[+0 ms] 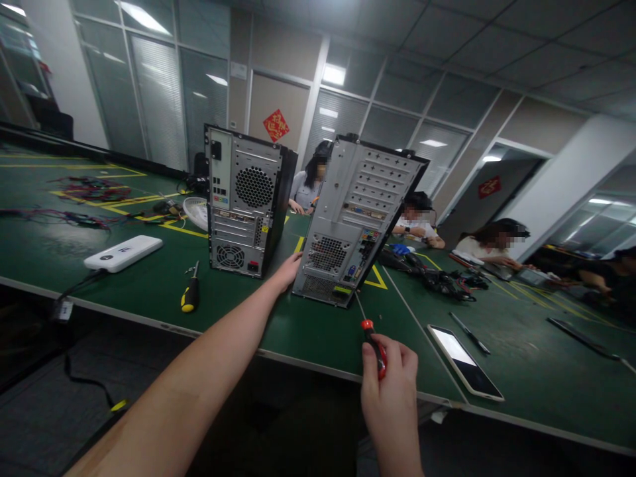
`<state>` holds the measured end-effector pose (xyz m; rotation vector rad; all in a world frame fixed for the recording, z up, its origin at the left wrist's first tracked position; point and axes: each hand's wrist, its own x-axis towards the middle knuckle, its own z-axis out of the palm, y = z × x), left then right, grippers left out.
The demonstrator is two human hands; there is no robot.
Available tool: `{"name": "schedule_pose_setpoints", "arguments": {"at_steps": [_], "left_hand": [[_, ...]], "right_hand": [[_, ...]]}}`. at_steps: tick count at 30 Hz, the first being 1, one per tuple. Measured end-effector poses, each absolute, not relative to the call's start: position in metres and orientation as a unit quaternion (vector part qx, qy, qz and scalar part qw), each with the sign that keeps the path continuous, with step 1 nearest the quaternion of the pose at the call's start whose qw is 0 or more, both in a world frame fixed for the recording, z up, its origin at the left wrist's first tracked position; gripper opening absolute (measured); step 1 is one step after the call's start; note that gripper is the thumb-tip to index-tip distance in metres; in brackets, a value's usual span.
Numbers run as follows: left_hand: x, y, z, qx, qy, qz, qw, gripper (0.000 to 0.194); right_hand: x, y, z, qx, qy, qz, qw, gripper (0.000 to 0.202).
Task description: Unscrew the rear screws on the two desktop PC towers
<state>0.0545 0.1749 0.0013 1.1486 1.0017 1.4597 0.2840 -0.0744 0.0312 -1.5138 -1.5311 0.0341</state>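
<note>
Apparently it's screwdriver work on the PC case (358,222), prob. round its lower edge. Case stands mid-view on the green table (318,331), a 2nd case (243,199) at its 9 o'clock. R hand (390,371), at 5 o'clock, is closed round the screwdriver (368,326); tip nr. the bottom corner, contact unclear. L hand (288,271) is at 8 o'clock, by the case's side; can't tell if it's gripping. Next move likely calls for a steady case & careful tip alignment.

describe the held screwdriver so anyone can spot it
On the green table, find the right-hand computer tower. Just below it in view, the right hand holds a screwdriver. Its red-and-black handle sets it apart from the yellow-and-black screwdriver lying on the table.
</note>
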Motion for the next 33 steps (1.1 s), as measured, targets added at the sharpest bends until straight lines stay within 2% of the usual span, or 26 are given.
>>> {"name": "schedule_pose_setpoints", "arguments": {"at_steps": [4,14,20,28,33], "left_hand": [[0.0547,0.1787,-0.0013,0.477,0.411,0.604,0.489,0.056],[0.0549,0.1780,-0.0007,0.483,0.398,0.609,0.487,0.054],[0.0552,0.1793,-0.0015,0.482,0.399,0.609,0.487,0.052],[0.0554,0.1760,0.0012,0.486,0.401,0.605,0.486,0.049],[0.0550,0.1740,0.0027,0.486,0.401,0.606,0.485,0.052]], "right_hand": [[0.2834,-0.0747,0.0271,-0.614,-0.637,0.019,0.467,0.034],[0.2826,-0.0793,0.0315,-0.608,-0.644,-0.013,0.465,0.038],[0.2868,-0.0777,0.0286,-0.623,-0.624,0.018,0.472,0.043],[0.2829,-0.0787,0.0259,-0.611,-0.632,-0.003,0.477,0.034],[0.2859,-0.0798,0.0252,-0.609,-0.648,-0.007,0.456,0.035]]}}
